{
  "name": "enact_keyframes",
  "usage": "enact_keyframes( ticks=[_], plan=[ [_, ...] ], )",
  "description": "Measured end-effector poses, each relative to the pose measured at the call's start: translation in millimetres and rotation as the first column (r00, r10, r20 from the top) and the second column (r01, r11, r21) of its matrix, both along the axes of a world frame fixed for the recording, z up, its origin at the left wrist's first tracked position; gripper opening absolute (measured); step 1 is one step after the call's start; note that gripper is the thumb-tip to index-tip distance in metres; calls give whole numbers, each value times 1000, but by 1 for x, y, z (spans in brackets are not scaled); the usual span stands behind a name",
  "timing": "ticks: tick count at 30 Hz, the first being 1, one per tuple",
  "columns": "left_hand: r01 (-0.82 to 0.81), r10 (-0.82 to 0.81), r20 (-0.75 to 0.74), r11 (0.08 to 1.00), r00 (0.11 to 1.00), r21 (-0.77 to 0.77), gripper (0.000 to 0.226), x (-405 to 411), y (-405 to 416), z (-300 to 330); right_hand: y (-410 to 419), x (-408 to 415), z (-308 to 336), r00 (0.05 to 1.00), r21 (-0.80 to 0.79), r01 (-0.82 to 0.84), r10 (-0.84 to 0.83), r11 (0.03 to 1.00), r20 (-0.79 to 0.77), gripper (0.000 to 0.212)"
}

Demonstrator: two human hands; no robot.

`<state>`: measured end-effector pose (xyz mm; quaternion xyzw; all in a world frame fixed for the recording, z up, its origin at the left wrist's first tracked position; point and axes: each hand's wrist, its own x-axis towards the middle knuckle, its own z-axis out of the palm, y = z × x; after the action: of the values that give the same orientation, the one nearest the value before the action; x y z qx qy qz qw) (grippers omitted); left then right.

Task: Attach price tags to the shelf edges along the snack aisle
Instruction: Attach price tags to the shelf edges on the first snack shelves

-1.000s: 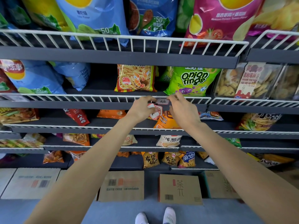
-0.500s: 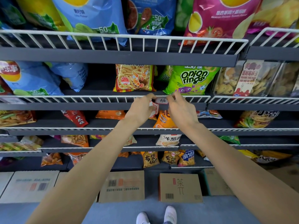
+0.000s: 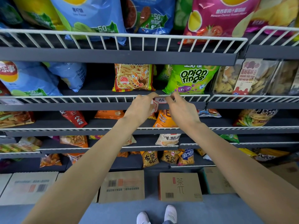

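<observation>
Both hands fixing a price tag to a wire shelf edge.
Nearest, white shoes [image 3: 156, 215] stand on a blue floor before cardboard boxes [image 3: 179, 186]. Both forearms reach up to the shelf rail [image 3: 97, 99]. The left hand [image 3: 142, 107], fingers curled, pinches the left end of the price tag [image 3: 161, 100] and holds a further red-and-white tag in its palm; the right hand [image 3: 181, 109] pinches the right end. The tag lies against the rail, just below the onion rings bag [image 3: 191, 78] and prawn crackers bag [image 3: 133, 77].
</observation>
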<state>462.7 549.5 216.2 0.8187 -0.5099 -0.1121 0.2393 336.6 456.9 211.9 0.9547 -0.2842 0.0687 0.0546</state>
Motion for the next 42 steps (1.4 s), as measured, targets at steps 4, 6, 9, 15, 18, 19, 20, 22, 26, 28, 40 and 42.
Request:
enact_keyframes(
  ticks=[4,6,9,15,18,19,20,22,26,28,40,42],
  plan=[
    [0,0,-21,1000,1000,-2,42,1,-1,-2,0,0,4,1000,-4,-9,9,1000,-5,45],
    [-8,7,-29,1000,1000,-26,42,1,-2,-4,-1,0,5,1000,-11,-14,14,1000,-10,46],
    [-66,62,-68,996,996,-60,41,2,-1,-5,-2,1,5,1000,-14,-11,11,1000,-12,47],
    [-164,143,-285,985,948,-51,46,-1,1,-7,-4,2,4,1000,53,-5,4,999,31,41],
    [-131,112,-352,991,929,-32,51,-4,1,-7,-7,1,3,998,94,-14,8,996,65,39],
    [-117,96,-374,993,922,-34,50,-5,0,-6,-8,0,3,997,109,-17,8,994,80,37],
    [-108,85,-393,993,915,-37,48,-6,0,-6,-9,0,3,996,123,-21,9,992,93,36],
    [-101,77,-418,994,905,-34,46,-7,-1,-5,-10,-1,3,995,141,-33,19,989,98,32],
    [-115,106,-350,993,931,-5,46,-6,-1,-4,-11,0,0,994,138,-30,15,990,109,27],
    [-110,108,-352,994,930,15,47,-3,-2,-5,-11,2,0,993,143,-22,5,989,118,27],
    [-59,56,-351,998,935,0,43,5,2,-10,-10,6,2,998,100,2,-8,995,60,31],
    [-60,44,-283,997,958,-45,42,3,2,-9,-10,7,3,999,91,2,-7,996,49,32]
  ],
)
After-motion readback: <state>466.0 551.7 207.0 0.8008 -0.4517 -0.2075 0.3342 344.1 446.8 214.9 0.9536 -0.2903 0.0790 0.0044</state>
